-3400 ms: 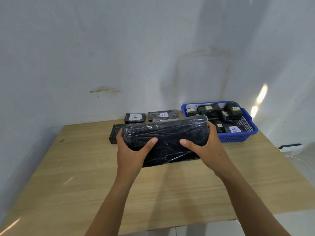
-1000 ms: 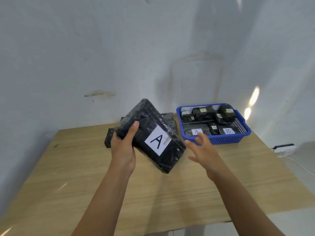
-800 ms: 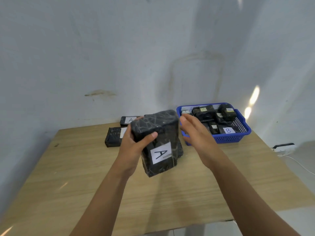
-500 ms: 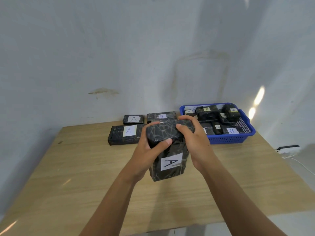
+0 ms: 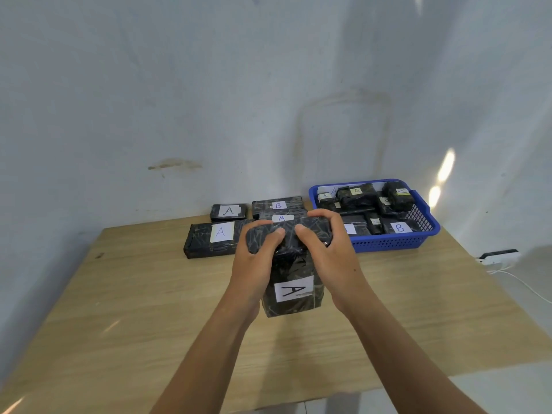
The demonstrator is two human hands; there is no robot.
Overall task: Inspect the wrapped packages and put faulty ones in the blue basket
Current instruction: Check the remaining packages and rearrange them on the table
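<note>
Both left hand [image 5: 254, 264] and right hand [image 5: 331, 258] are gripping an upright package [image 5: 294, 291]; the blue basket [image 5: 388, 243] at two o'clock is holding more packages [image 5: 357, 195].

A pale, blue-grey plastered wall [image 5: 179, 85] rises behind the light wooden table [image 5: 134, 309], which fills the near and middle of the room. A brownish smear [image 5: 174, 164] marks this wall on the left, a little above the table's far edge. On the right a second wall [image 5: 501, 100] angles in, and two bright patches of light [image 5: 446, 167] fall on it. Low beside it, right of the table, a white power strip [image 5: 497, 257] sits with a white cable [image 5: 519, 283] trailing nearer over the pale floor [image 5: 522, 389].
</note>
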